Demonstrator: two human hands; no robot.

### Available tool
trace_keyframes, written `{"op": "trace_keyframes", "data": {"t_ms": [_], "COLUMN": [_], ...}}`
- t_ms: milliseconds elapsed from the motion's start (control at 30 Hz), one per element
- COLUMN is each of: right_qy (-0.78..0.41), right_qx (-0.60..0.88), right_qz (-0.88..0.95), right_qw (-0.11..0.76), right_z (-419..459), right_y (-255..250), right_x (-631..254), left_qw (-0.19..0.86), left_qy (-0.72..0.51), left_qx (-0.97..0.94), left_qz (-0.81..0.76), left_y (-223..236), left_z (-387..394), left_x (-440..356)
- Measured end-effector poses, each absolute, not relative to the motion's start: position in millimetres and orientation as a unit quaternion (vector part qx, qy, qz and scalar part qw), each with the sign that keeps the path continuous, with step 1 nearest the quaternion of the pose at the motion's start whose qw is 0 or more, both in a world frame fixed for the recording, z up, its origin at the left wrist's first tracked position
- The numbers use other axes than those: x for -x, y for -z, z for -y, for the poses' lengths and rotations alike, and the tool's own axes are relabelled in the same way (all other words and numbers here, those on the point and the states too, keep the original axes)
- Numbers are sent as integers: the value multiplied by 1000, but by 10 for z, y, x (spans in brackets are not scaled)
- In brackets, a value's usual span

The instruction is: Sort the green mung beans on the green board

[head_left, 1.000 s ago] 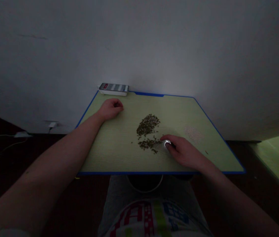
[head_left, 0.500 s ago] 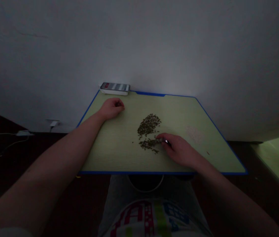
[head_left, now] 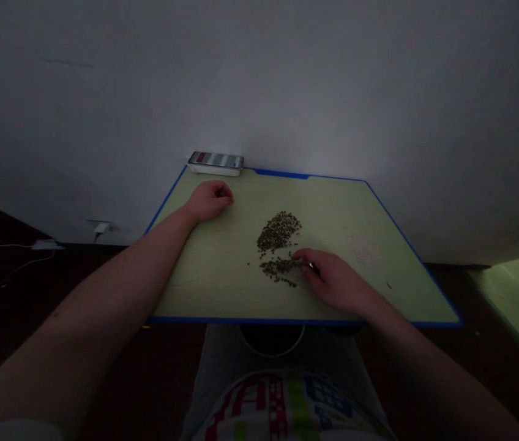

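My right hand point(head_left: 328, 277) lies at the near edge of the dark seeds, its fingers pinched around a small shiny metal tool point(head_left: 307, 264) whose tip I cannot make out. A larger heap of small dark brown-green seeds point(head_left: 280, 231) lies mid-table. Just in front of it is a looser strip of the same seeds point(head_left: 276, 267), reaching to my right fingertips. My left hand point(head_left: 210, 199) rests on the table to the left of the heap. Its fingers curl into a loose fist with nothing visible in them.
The pale green table point(head_left: 213, 275) has a blue rim and stands against a grey wall. A phone point(head_left: 216, 160) lies on a white box at the back left corner. Pale small grains point(head_left: 363, 250) are spread at the right, near a thin dark sliver point(head_left: 388, 285). A round dark container point(head_left: 272, 340) is below the front edge.
Almost nothing differs. The view has shifted slightly; both hands keep their places and the seeds lie nearly as before.
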State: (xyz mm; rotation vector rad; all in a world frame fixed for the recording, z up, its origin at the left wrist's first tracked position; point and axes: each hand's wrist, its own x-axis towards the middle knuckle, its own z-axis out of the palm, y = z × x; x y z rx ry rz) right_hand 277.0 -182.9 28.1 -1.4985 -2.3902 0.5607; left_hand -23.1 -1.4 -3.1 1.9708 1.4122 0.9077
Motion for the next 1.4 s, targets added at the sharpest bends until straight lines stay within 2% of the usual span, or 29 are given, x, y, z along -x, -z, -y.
{"op": "trace_keyframes", "data": {"t_ms": [1400], "right_qy": [-208], "right_qx": [525], "right_qz": [816], "right_qw": [125], "right_z": [1947], "right_y": [-324], "right_x": [-2798], "left_qw": [271], "left_qy": [-336], "left_qx": [-728], "left_qz": [-533], "left_y": [-18], "left_z": [48], "left_x": [204]}}
